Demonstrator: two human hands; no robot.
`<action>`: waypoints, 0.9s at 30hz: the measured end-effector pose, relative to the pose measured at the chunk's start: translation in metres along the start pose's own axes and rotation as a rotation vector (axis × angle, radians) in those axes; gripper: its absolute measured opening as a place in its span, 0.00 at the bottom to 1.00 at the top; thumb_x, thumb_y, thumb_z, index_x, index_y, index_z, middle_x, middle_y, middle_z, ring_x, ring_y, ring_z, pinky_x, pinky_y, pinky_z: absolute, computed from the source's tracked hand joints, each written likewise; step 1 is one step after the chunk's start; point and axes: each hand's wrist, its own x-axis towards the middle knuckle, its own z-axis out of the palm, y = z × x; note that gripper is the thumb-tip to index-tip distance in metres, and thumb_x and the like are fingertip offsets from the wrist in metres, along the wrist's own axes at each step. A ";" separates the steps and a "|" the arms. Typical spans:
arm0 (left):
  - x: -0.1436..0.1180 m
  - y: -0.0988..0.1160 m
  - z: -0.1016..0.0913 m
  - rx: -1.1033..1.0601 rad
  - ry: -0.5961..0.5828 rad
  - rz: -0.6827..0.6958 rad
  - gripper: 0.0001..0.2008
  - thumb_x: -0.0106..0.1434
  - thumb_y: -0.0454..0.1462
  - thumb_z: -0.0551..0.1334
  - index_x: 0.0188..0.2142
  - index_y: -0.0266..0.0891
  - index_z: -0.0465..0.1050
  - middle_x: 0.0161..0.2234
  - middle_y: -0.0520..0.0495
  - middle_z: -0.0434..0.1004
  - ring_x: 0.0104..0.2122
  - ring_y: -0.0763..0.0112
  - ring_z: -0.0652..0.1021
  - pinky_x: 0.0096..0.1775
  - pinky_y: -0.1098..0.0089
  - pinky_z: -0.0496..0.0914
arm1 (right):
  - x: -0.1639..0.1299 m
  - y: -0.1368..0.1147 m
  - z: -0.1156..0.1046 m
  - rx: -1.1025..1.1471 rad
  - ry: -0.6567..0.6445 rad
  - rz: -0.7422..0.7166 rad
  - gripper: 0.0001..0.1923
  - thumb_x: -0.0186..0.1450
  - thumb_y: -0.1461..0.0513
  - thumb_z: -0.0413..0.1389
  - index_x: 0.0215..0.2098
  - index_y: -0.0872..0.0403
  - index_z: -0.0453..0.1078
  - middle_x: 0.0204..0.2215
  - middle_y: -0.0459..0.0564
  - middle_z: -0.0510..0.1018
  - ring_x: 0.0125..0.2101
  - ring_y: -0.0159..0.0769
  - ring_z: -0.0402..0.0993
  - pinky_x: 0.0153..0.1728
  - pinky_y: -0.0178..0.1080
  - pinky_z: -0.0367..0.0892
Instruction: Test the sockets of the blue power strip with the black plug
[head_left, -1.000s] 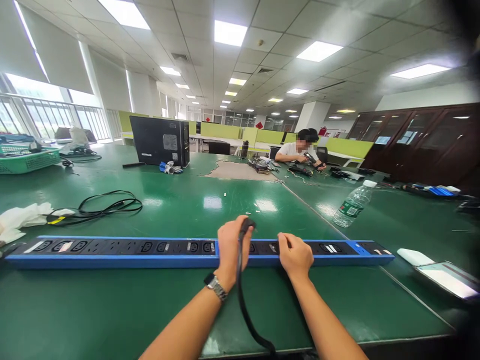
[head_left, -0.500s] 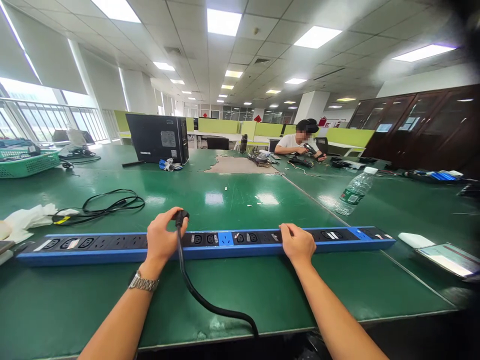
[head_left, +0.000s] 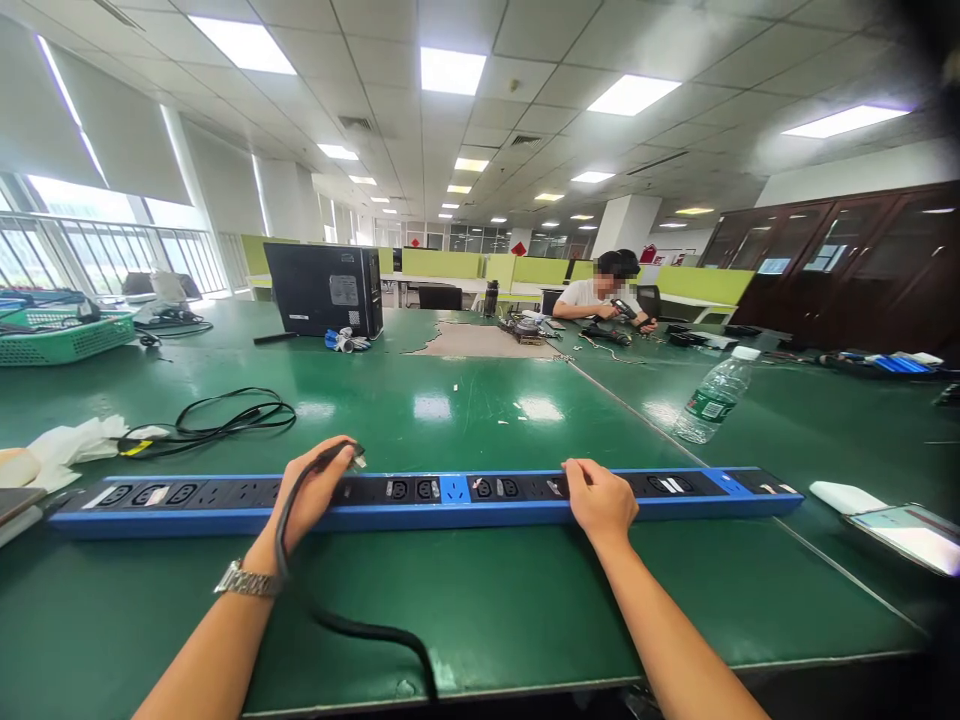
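One long blue-cased, black-socketed power strip [head_left: 454, 490] is lying across the glossy green table [head_left: 510, 590]. One thick black plug-ended cable [head_left: 360, 629]: our left hand [head_left: 309, 492] is gripping it, fingers closed, over the strip's left half. Our right hand [head_left: 604, 500], curled tight, is resting at the strip's right half; we cannot tell whether it is holding anything. Beyond the strip, one clear, green-labelled plastic bottle [head_left: 711, 402] is standing.

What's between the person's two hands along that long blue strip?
In the head view, black sockets line the blue strip between the left hand and right hand, with one blue socket among them.
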 end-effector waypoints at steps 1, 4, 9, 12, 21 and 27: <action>-0.002 -0.003 -0.002 -0.005 -0.011 -0.014 0.19 0.61 0.50 0.56 0.38 0.41 0.77 0.36 0.50 0.82 0.38 0.65 0.80 0.40 0.72 0.72 | 0.000 0.000 -0.001 -0.003 -0.008 0.008 0.18 0.64 0.52 0.50 0.33 0.51 0.80 0.28 0.52 0.81 0.28 0.39 0.69 0.28 0.36 0.53; -0.008 -0.008 -0.005 0.060 -0.070 -0.013 0.18 0.62 0.50 0.56 0.40 0.43 0.77 0.37 0.51 0.82 0.37 0.64 0.80 0.40 0.72 0.72 | 0.000 -0.001 -0.002 -0.001 -0.015 0.014 0.18 0.64 0.52 0.49 0.33 0.51 0.80 0.29 0.52 0.81 0.28 0.39 0.69 0.28 0.36 0.54; -0.015 -0.004 0.002 0.317 -0.116 0.076 0.19 0.64 0.52 0.54 0.44 0.47 0.75 0.38 0.50 0.81 0.37 0.62 0.80 0.41 0.67 0.71 | 0.000 -0.002 -0.003 0.013 -0.045 0.032 0.19 0.64 0.52 0.49 0.34 0.51 0.80 0.29 0.52 0.81 0.30 0.40 0.70 0.29 0.36 0.54; -0.017 -0.003 0.007 0.372 -0.106 0.153 0.18 0.65 0.51 0.53 0.46 0.47 0.73 0.39 0.49 0.81 0.38 0.63 0.79 0.42 0.67 0.71 | 0.000 -0.003 -0.004 -0.004 -0.074 0.062 0.19 0.64 0.52 0.48 0.35 0.51 0.80 0.30 0.52 0.81 0.32 0.41 0.71 0.30 0.36 0.55; -0.019 -0.012 0.020 0.269 -0.036 0.328 0.14 0.64 0.45 0.58 0.45 0.43 0.73 0.39 0.47 0.79 0.40 0.64 0.77 0.44 0.66 0.70 | 0.000 -0.006 -0.007 -0.010 -0.098 0.078 0.20 0.64 0.51 0.48 0.35 0.50 0.79 0.32 0.52 0.82 0.34 0.43 0.73 0.31 0.37 0.57; -0.019 -0.012 0.018 0.235 -0.017 0.255 0.16 0.62 0.48 0.60 0.43 0.43 0.74 0.39 0.46 0.79 0.38 0.64 0.78 0.43 0.65 0.72 | 0.000 -0.003 -0.005 0.033 -0.096 0.078 0.20 0.63 0.50 0.49 0.34 0.50 0.79 0.32 0.53 0.82 0.35 0.46 0.74 0.33 0.40 0.59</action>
